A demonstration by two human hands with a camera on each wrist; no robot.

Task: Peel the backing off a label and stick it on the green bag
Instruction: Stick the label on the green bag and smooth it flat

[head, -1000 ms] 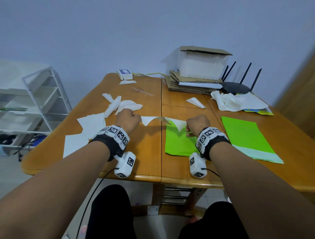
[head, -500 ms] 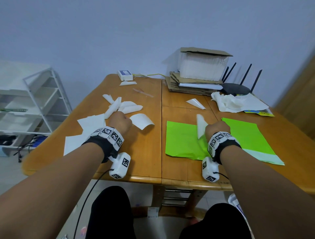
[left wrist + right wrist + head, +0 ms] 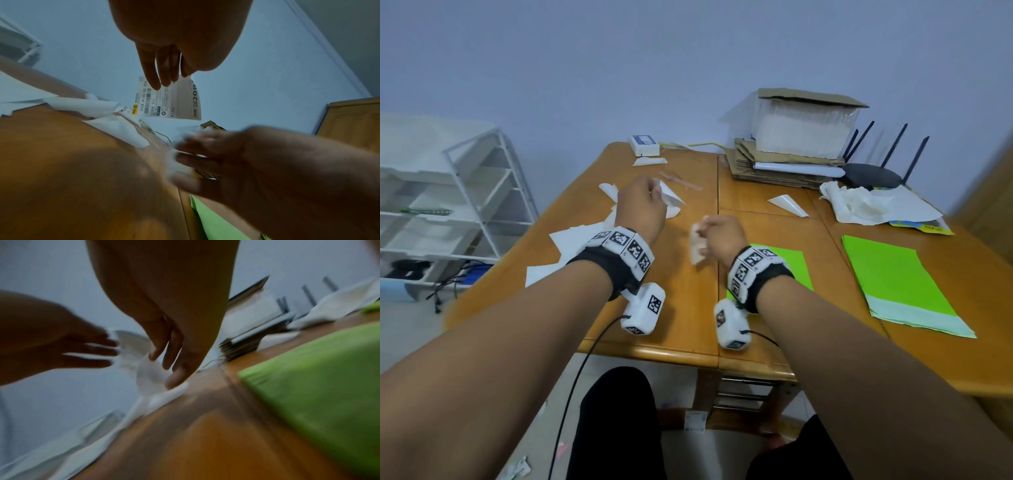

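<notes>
Far left there's a white rack (image 3: 465,192) beside the worktop (image 3: 681,318), then a heap of peeled white scraps (image 3: 575,240) along the worktop's left side. My guess is that's the dump pile for used backings.

The left hand (image 3: 642,209) is up over those scraps, with the label (image 3: 172,100) hanging from it. In the left wrist view the fingers (image 3: 162,71) reach down across its top edge, thumb side behind, so it looks like a light pinch at the edge. Makes sense if the idea is to keep the sticky face off everything. The printed side faces that camera: pale sheet, barcode, small text rows, a big "20" along one edge, slightly curved, hanging free and touching nothing else.

Next over, the right hand (image 3: 719,240) is above bare wood, fingers curled round a crumpled white bit, which I take to be the backing (image 3: 697,245). The right wrist view is badly blurred, so how tight that grip is I can't say. It's probably headed for the scrap pile.

Under and behind the right wrist lies a green bag (image 3: 787,265), flat on the worktop, nothing stuck on the part I can see. A second bag (image 3: 893,281) lies further right, also flat, with a pale strip at its near end. So the peel looks done and the sticking isn't.

At the back right: a stack of cardboard (image 3: 774,164) with a box on top, and a router (image 3: 869,174).
</notes>
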